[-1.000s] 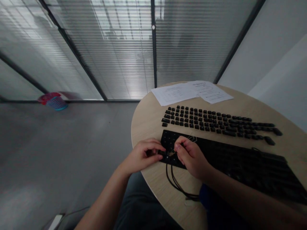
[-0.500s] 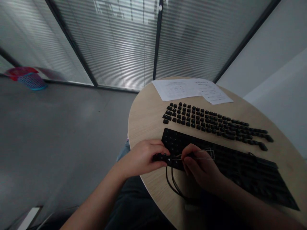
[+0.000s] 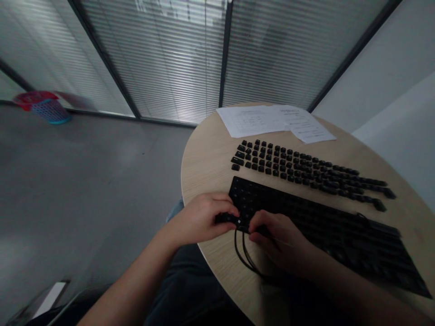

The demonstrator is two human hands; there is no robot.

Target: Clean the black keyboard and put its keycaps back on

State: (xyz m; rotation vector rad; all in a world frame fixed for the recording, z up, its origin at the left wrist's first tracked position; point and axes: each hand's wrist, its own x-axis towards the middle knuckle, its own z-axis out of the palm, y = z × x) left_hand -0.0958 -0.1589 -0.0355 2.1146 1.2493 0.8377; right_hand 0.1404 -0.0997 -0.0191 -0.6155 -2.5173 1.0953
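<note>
A long black keyboard (image 3: 299,206) lies slanted across the round wooden table. My left hand (image 3: 205,216) has its thumb and fingers closed around the near left corner of it, beside a key with a white mark (image 3: 239,221). Close by on the right, my right hand (image 3: 277,235) is closed in a pinch above the keyboard's near edge. Between its fingers is a wire keycap puller (image 3: 284,242); only a faint bit of wire shows and its tip is hidden. Beyond the keyboard, black keycaps (image 3: 276,159) sit in several rows.
Printed paper sheets (image 3: 254,121) lie at the far side of the table (image 3: 200,158). A black cable (image 3: 245,256) loops by the keyboard's near edge. On the floor at far left stands a blue and red basket (image 3: 50,110). Blinds cover the glass wall behind.
My right hand has moved left, closer to my left hand, and the puller's wire loops are now mostly hidden. My left hand keeps its hold on the keyboard corner. The view has shifted slightly.
</note>
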